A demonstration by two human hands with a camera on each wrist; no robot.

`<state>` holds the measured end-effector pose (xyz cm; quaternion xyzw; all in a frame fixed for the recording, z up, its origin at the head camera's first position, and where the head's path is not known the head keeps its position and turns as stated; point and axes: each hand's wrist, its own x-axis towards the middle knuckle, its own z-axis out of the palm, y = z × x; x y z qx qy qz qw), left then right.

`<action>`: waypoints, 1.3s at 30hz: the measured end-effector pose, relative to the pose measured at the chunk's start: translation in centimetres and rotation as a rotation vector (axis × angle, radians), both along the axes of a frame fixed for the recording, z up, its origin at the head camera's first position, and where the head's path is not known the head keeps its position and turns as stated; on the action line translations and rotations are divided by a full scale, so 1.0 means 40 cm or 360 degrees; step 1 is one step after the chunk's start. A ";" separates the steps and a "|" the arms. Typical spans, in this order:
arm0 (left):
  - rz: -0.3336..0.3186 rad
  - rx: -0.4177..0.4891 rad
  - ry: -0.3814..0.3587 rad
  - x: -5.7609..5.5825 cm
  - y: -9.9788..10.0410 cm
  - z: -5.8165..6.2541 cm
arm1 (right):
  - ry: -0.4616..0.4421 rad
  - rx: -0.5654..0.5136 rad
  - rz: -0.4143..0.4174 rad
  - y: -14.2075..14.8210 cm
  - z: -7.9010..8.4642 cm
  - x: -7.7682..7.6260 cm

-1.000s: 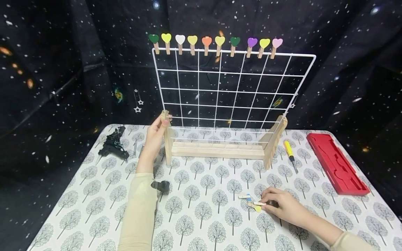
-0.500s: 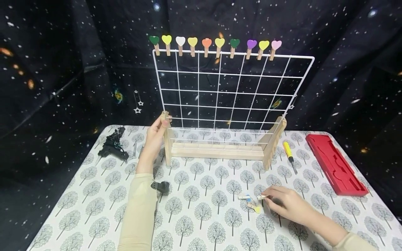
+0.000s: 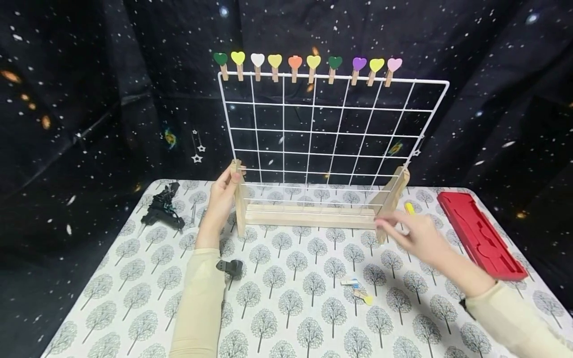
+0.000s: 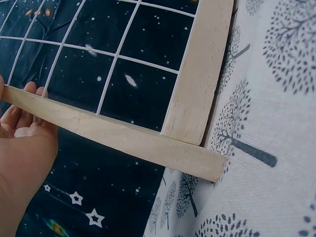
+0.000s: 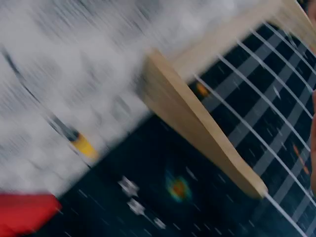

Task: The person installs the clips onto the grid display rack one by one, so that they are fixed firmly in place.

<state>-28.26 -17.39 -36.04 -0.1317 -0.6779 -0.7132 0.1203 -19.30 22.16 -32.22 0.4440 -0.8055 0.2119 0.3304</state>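
Note:
A white wire grid (image 3: 311,131) stands in a wooden stand, with a row of heart clothespins along its top bar, among them an orange one (image 3: 295,61). My left hand (image 3: 222,191) grips the left wooden leg (image 3: 240,214), fingers behind it and thumb in front; the left wrist view also shows this hand (image 4: 29,163). My right hand (image 3: 416,233) is raised in front of the right leg (image 3: 394,191), thumb and fingertips pinched together; the clothespin in them is hidden by blur. Two clothespins, one blue (image 3: 350,282) and one yellow (image 3: 363,297), lie on the cloth.
A yellow screwdriver (image 5: 84,145) lies right of the stand, partly behind my right hand in the head view. Beyond it is a red tray (image 3: 481,236). Black gear (image 3: 163,209) lies at the left, on the tree-patterned cloth (image 3: 286,318).
My right hand has lifted a clothespin away from the small pile and moved up to the stand's right leg. The left hand keeps its grip on the left leg.

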 end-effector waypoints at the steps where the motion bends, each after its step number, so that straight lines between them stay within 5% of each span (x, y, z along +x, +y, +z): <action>1: -0.0001 0.0003 -0.0001 0.000 0.000 0.000 | 0.0047 -0.0039 -0.0001 -0.002 0.035 -0.010; 5: 0.0004 -0.0010 0.0014 -0.003 -0.002 0.002 | 0.0147 -0.0246 -0.0024 -0.005 0.182 -0.044; 10: 0.0010 -0.0020 0.0023 -0.003 -0.008 0.004 | -0.0013 -0.0556 -0.0055 -0.028 0.347 -0.056; 16: 0.0013 -0.0031 0.0025 -0.003 -0.009 0.005 | -0.0191 -0.0616 -0.0248 -0.046 0.471 -0.075; 23: 0.0018 -0.0031 0.0016 -0.004 -0.007 0.002 | -0.0496 -0.0711 -0.0470 -0.037 0.550 -0.133; 28: 0.0010 -0.0012 0.0016 -0.007 -0.005 -0.003 | -0.0590 -0.0717 -0.0693 -0.028 0.579 -0.162; 39: 0.0010 -0.0028 0.0033 -0.007 -0.002 -0.007 | -0.0530 -0.0579 -0.0713 -0.032 0.584 -0.168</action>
